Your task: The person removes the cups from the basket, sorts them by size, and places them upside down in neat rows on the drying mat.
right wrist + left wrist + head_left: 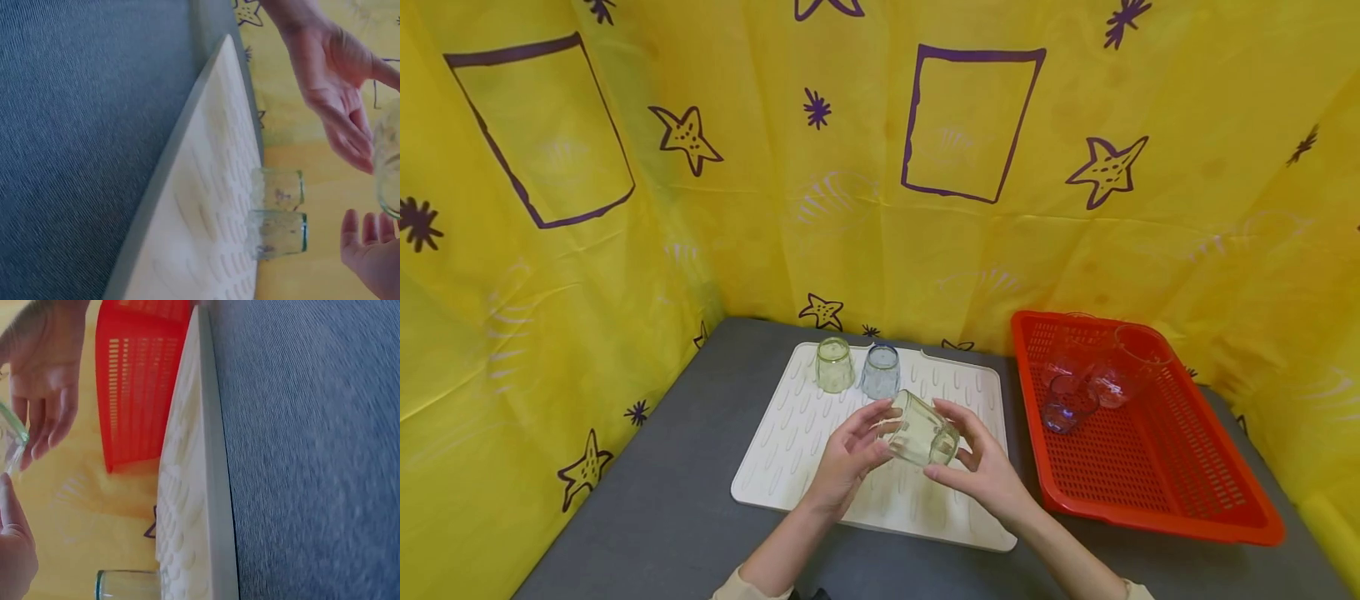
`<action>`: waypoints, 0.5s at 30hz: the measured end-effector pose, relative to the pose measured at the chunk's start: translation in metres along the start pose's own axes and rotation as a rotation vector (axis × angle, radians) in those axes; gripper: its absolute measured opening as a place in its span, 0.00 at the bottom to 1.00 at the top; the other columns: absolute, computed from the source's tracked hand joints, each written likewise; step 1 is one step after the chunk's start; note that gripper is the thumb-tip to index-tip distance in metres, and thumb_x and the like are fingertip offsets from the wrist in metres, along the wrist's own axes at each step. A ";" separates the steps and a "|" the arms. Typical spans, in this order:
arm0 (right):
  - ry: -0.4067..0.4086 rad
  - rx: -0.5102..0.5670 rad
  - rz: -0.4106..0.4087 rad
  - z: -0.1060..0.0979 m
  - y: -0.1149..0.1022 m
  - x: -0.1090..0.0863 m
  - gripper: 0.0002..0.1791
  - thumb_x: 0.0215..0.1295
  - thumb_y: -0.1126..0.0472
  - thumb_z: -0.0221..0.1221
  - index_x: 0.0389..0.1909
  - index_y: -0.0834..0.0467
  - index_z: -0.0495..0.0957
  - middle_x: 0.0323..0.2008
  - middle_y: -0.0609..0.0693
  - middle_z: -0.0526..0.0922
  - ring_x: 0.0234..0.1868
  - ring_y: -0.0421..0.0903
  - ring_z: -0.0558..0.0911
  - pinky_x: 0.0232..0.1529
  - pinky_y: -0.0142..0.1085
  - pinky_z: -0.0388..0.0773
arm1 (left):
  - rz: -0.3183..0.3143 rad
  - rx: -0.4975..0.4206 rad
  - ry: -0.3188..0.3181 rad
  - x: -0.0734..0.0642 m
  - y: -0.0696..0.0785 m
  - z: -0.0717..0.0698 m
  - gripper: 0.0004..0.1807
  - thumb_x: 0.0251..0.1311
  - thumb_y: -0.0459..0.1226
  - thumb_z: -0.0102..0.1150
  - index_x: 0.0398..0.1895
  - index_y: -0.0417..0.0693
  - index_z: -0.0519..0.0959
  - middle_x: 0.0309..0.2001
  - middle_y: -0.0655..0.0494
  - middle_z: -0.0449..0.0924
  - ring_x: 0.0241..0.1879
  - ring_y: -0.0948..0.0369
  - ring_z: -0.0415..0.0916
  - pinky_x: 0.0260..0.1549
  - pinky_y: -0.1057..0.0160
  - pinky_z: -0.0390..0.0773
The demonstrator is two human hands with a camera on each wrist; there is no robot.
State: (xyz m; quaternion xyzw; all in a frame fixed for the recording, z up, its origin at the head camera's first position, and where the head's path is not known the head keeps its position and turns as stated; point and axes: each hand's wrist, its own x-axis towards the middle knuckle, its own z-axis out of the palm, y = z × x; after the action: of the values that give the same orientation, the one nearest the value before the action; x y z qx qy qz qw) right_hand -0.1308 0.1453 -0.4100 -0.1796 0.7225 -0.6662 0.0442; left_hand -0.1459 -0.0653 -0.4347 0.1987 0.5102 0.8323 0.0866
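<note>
A pale green glass tumbler (pixel 917 433) is held tilted between both hands, above the white ridged drying mat (pixel 778 462). My left hand (pixel 844 460) grips its left end, thumb low and fingers on top. At the other end, my right hand (pixel 988 471) pinches the glass between thumb and fingers. Part of that glass (pixel 389 162) shows at the edge of the right wrist view, beside the left hand's fingers. Behind the hands, a yellow-green glass (pixel 835 367) and a bluish glass (pixel 881 375) stand side by side on the mat.
A red perforated plastic basket (pixel 1157 527) stands right of the mat on the dark grey table (pixel 662 467). Inside it, clear glasses (pixel 1138 354) and a small purplish glass (pixel 1062 414) lie toward the back left. A yellow patterned cloth (pixel 865 250) surrounds the table.
</note>
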 end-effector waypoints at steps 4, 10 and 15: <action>-0.022 0.162 0.039 0.003 0.002 0.000 0.39 0.53 0.70 0.63 0.65 0.55 0.57 0.64 0.55 0.59 0.59 0.53 0.66 0.50 0.37 0.74 | -0.029 -0.110 0.020 -0.001 0.001 0.003 0.30 0.60 0.29 0.50 0.65 0.33 0.55 0.58 0.47 0.66 0.55 0.57 0.69 0.46 0.62 0.76; 0.005 0.249 0.110 0.008 0.002 -0.003 0.37 0.54 0.70 0.62 0.65 0.55 0.58 0.61 0.58 0.61 0.54 0.53 0.71 0.46 0.39 0.76 | -0.034 -0.183 0.023 -0.003 0.002 0.007 0.30 0.62 0.29 0.47 0.66 0.32 0.52 0.59 0.48 0.64 0.56 0.55 0.68 0.47 0.62 0.75; 0.041 0.245 0.124 0.010 0.002 -0.004 0.36 0.55 0.69 0.62 0.64 0.56 0.59 0.60 0.58 0.63 0.54 0.51 0.71 0.47 0.37 0.76 | -0.047 -0.190 0.027 -0.003 0.002 0.008 0.31 0.62 0.31 0.50 0.66 0.33 0.52 0.60 0.48 0.63 0.57 0.54 0.67 0.48 0.61 0.75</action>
State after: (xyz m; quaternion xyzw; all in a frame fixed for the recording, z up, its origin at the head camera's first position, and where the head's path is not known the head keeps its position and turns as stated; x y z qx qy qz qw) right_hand -0.1244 0.1376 -0.4137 -0.1141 0.6464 -0.7488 0.0919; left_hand -0.1395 -0.0611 -0.4302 0.1664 0.4347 0.8772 0.1177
